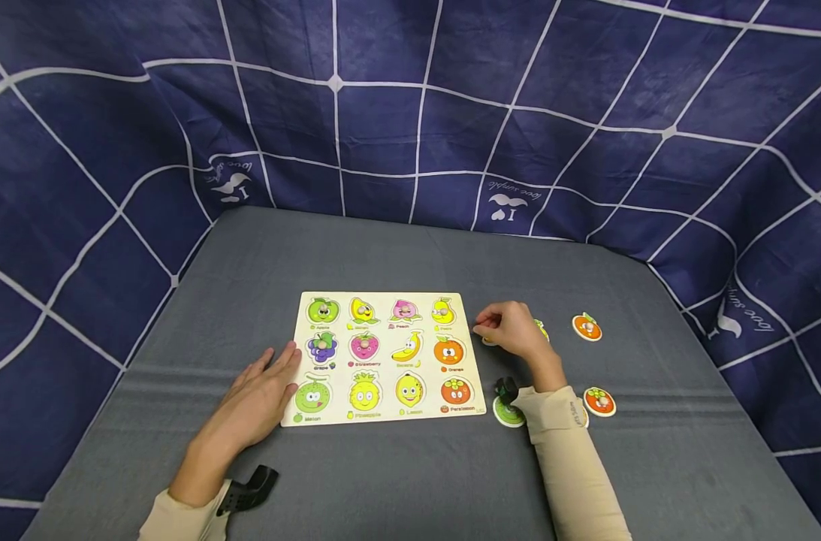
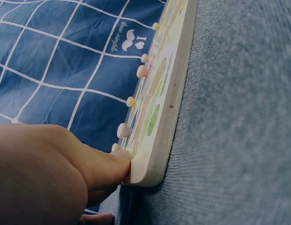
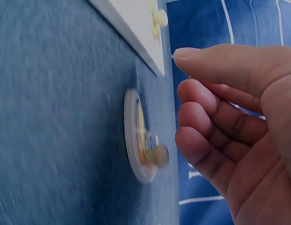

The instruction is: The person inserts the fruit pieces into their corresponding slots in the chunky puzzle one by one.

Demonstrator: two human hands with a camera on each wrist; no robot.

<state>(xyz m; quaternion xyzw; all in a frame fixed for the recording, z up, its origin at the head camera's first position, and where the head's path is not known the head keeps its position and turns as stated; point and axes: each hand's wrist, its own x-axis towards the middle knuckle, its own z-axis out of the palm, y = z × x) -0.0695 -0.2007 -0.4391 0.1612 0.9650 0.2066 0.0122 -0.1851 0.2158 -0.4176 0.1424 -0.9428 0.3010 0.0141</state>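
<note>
Soft, even light covers the table [image 1: 376,481], with a dim shadow strip beside the right sleeve [image 1: 572,466]; beyond the far corners, wide-angle distortion bows the lines of the blue curtain [image 1: 379,128]. The left wrist view is hazy, pale glare washing out the board [image 2: 162,154]. The right wrist view blurs the round piece [image 3: 131,136], dark shadow beside it.

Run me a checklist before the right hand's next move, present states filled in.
1. Board flat on table: ok.
2. Left hand touching the board's left edge: ok.
3. Right hand free of any piece: ok, none shows in it.
4. Nearest piece knob-up: ok.
5. That piece's fruit identified: cannot tell, its face is too edge-on.
6. Green piece in full view from the head: not ok, partly covered.
</note>
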